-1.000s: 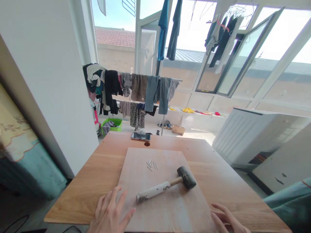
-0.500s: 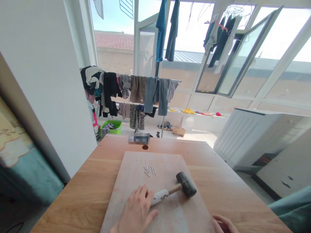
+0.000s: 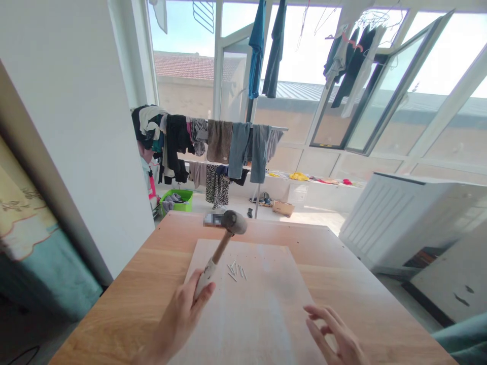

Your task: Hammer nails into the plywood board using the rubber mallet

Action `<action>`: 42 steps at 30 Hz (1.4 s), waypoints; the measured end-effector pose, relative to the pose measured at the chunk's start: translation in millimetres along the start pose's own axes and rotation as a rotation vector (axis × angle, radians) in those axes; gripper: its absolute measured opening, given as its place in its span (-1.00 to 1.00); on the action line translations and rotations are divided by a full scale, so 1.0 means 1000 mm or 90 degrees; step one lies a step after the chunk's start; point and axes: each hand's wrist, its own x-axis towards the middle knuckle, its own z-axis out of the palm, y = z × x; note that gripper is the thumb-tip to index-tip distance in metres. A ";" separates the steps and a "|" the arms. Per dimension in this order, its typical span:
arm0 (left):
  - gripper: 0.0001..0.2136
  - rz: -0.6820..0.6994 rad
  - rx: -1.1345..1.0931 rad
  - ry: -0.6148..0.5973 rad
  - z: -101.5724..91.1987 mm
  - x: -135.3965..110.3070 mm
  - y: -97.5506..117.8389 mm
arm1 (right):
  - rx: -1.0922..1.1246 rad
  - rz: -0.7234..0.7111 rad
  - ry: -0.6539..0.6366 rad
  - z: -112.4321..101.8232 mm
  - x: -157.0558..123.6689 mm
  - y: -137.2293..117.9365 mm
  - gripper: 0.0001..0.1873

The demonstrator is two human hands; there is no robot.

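My left hand (image 3: 186,309) is wrapped round the white grip of a rubber mallet (image 3: 221,247). The mallet is raised and tilted, its dark head up near the far edge of the board. Several nails (image 3: 236,271) lie in a loose heap on the pale wooden board (image 3: 251,314), just right of the mallet's handle. Over the board's right edge, my right hand (image 3: 335,334) holds nothing, with its fingers bent and apart.
The board lies on a wooden table (image 3: 129,289). At its far edge are a small blurred object (image 3: 213,219) and clothes on a drying rack (image 3: 239,147) beyond. A green basket (image 3: 182,200) stands on the floor. A white cabinet (image 3: 375,218) is at the right.
My left hand has closed on the mallet's grip and lifted it off the board, swinging its head up and left. My right hand has come further into view, up and left.
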 end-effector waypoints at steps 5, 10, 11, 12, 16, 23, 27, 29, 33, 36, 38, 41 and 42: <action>-0.67 -0.116 0.027 0.053 -0.047 0.018 -0.041 | -0.015 -0.173 -0.201 0.031 0.051 -0.081 -0.76; -0.71 -0.118 0.060 0.112 -0.067 0.021 -0.068 | -0.132 -0.317 -0.277 0.070 0.104 -0.122 -0.75; -0.71 -0.115 0.086 0.131 -0.071 0.022 -0.068 | -0.175 -0.342 -0.290 0.078 0.114 -0.125 -0.72; -0.72 -0.112 0.116 0.146 -0.073 0.024 -0.067 | -0.223 -0.363 -0.304 0.086 0.124 -0.127 -0.71; -0.69 -0.115 0.193 0.128 -0.074 0.035 -0.069 | -0.376 -0.437 -0.377 0.110 0.152 -0.135 -0.78; -0.66 -0.111 0.213 0.050 -0.057 0.047 -0.088 | -0.382 -0.452 -0.453 0.123 0.178 -0.134 -0.70; -0.66 -0.122 0.213 0.051 -0.060 0.050 -0.089 | -0.173 -0.359 -0.371 0.131 0.179 -0.133 -0.64; -0.64 -0.121 0.210 0.071 -0.063 0.051 -0.090 | -0.059 -0.320 -0.298 0.141 0.175 -0.132 -0.68; -0.60 -0.125 0.209 0.122 -0.068 0.050 -0.094 | 0.087 -0.255 -0.134 0.168 0.164 -0.122 -0.82; -0.58 -0.135 0.219 0.151 -0.068 0.049 -0.096 | 0.148 -0.203 -0.063 0.181 0.160 -0.111 -0.86; -0.57 -0.136 0.214 0.151 -0.068 0.048 -0.096 | 0.161 -0.191 -0.048 0.183 0.159 -0.106 -0.83; -0.57 -0.130 0.199 0.128 -0.067 0.047 -0.093 | 0.158 -0.186 -0.044 0.183 0.159 -0.104 -0.75; -0.58 -0.127 0.194 0.120 -0.067 0.047 -0.092 | 0.153 -0.187 -0.042 0.183 0.159 -0.104 -0.73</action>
